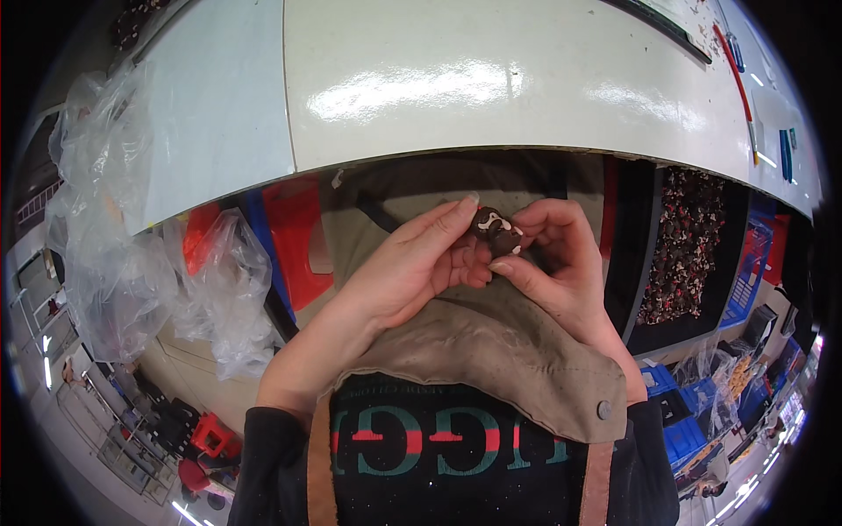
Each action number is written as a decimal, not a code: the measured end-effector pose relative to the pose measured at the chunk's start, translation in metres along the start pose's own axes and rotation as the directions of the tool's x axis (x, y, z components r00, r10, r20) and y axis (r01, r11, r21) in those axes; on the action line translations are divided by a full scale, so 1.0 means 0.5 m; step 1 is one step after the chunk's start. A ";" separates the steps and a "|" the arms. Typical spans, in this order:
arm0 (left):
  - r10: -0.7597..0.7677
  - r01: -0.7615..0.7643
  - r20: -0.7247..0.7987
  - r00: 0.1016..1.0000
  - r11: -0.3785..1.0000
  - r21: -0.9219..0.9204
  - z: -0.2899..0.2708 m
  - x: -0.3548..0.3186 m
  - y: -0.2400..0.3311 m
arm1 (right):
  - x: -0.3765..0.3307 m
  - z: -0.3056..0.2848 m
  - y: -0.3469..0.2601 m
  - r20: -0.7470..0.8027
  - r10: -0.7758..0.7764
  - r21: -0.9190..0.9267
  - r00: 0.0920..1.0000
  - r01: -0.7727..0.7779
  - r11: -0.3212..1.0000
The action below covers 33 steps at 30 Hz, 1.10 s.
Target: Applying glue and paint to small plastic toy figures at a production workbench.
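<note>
Between my fingertips, over my lap and just below the table edge, is a small dark brown moulded figure (503,237) with cream markings and a bit of red. Its exact kind cannot be made out. My left hand (423,259) grips it from the left, with the thumb along its top side and the fingers curled beneath. From the right, my right hand (561,263) pinches it between thumb and bent fingers. Parts of the figure are hidden by the fingers. A brown-grey apron (491,342) lies over my front below both hands.
A glossy white table (395,96) curves across in front. Clear plastic bags (105,219) hang at the left. On the right stands a black bin (643,237) of similar small dark, cream and red pieces (684,245). A red-handled tool (737,74) lies at the table's far right.
</note>
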<state>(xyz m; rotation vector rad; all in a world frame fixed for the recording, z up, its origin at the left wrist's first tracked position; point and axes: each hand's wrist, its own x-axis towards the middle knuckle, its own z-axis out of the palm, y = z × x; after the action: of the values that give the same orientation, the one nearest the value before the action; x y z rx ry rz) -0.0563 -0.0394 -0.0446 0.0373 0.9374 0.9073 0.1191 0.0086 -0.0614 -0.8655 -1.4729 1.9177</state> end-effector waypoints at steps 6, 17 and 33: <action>-0.031 0.031 -0.005 0.999 0.998 -0.051 -0.009 0.003 -0.003 | 0.003 0.001 0.001 -0.008 0.004 -0.018 1.000 -0.004 1.000; 0.001 0.000 0.010 1.000 1.000 -0.008 -0.024 -0.005 0.000 | 0.006 0.016 0.001 -0.011 0.027 0.027 1.000 -0.027 0.999; 0.267 -0.241 -0.098 0.959 0.946 0.215 -0.011 -0.025 -0.001 | 0.011 0.025 0.020 -0.020 0.007 0.012 1.000 -0.006 1.000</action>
<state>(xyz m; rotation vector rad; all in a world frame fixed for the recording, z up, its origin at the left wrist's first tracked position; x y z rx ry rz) -0.0631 -0.0504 -0.0398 0.2832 1.1582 1.0590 0.1054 0.0027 -0.0697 -0.8825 -1.4467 1.9154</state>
